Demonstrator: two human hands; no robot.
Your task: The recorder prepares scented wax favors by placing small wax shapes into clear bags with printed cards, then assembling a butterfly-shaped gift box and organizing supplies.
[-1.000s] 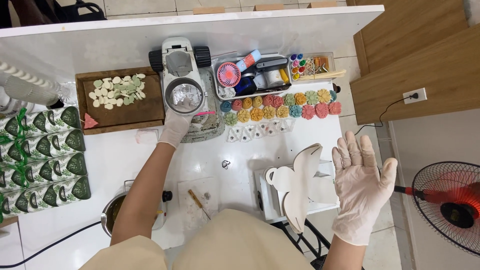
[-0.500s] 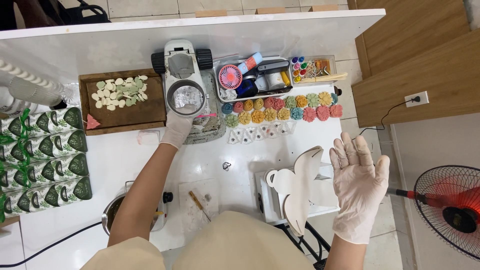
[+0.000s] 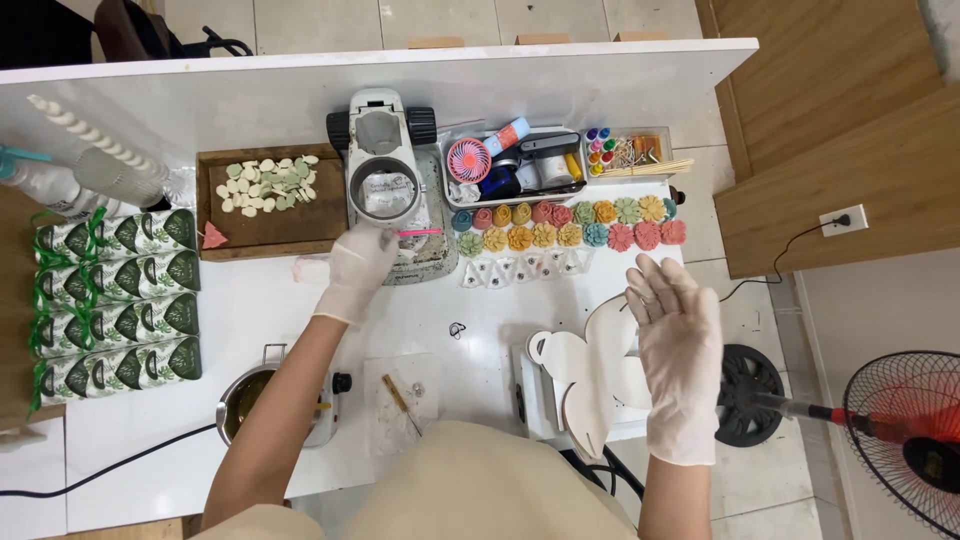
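From the head camera, the gloved left hand had crept a little nearer along the white table than a second earlier, fingers curled loosely at the near edge of the white round-mouthed machine; whether they actually pinched anything could not be told, though a thin pink stick lay just beside them. The gloved right hand was up and wide open, palm spread and holding nothing, having drifted slightly left, hovering above the white cut-out board at the right. Far of it ran rows of coloured flower-shaped pieces, untouched. To the left, the wooden board with pale discs and the green-wrapped packets sat as before. Judging by that small shift, the left hand was working at the machine while the right idled.
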